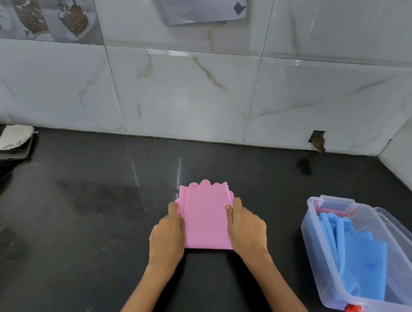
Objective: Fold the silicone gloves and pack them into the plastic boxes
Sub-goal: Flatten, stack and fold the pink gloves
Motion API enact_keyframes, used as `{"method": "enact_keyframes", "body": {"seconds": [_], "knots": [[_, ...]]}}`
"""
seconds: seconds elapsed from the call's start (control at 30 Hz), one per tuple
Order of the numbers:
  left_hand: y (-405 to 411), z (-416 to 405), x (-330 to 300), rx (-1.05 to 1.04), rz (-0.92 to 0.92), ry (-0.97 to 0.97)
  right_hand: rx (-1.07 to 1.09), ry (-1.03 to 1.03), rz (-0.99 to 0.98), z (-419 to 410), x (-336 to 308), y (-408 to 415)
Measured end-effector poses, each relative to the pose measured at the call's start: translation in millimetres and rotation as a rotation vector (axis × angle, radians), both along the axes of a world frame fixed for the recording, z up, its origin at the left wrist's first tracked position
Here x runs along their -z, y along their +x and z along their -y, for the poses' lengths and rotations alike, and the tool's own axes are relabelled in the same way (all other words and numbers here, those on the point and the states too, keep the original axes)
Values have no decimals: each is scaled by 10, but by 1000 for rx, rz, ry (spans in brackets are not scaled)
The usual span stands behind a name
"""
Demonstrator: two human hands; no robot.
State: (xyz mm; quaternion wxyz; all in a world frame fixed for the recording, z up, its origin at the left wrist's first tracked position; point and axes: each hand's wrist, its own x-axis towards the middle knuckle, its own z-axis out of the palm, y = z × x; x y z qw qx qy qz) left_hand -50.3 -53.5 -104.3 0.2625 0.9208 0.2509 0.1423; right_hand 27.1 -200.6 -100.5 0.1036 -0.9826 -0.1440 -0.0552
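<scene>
A folded pink silicone glove (205, 216) lies flat on the black counter, its scalloped cuff edge pointing toward the wall. My left hand (169, 231) grips its left edge, thumb on top. On the opposite edge rests my right hand (246, 228), fingers curled over the fold. To the right stands a clear plastic box (316, 239) with an orange clip at its near end. Inside it lies a folded blue silicone glove (361, 259).
The black counter (98, 221) meets a marble-tiled wall at the back and on the right. A phone with a white cloth on it (14, 145) sits at the far left. A hole in the tile (318, 140) shows near the back right.
</scene>
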Motion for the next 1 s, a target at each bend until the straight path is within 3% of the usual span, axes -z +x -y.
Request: {"method": "enact_keyframes", "body": {"seconds": [0.13,0.33,0.43,0.67,0.77,0.9,1.0], "knots": [[2,-20,48,46,168,-85,-31,119,74,-10,-15,-2],[74,-87,47,51,142,-144,-109,391,94,-131,3,77],[83,-69,53,45,101,-115,-27,319,-11,-175,51,188],[162,12,62,46,52,74,-10,236,-15,-246,61,299],[184,25,48,-46,54,-6,127,274,-47,-258,76,281],[247,142,76,-241,-216,114,301,129,-128,-268,132,262],[387,189,2,-241,-309,-24,245,142,-181,-270,101,284]]}}
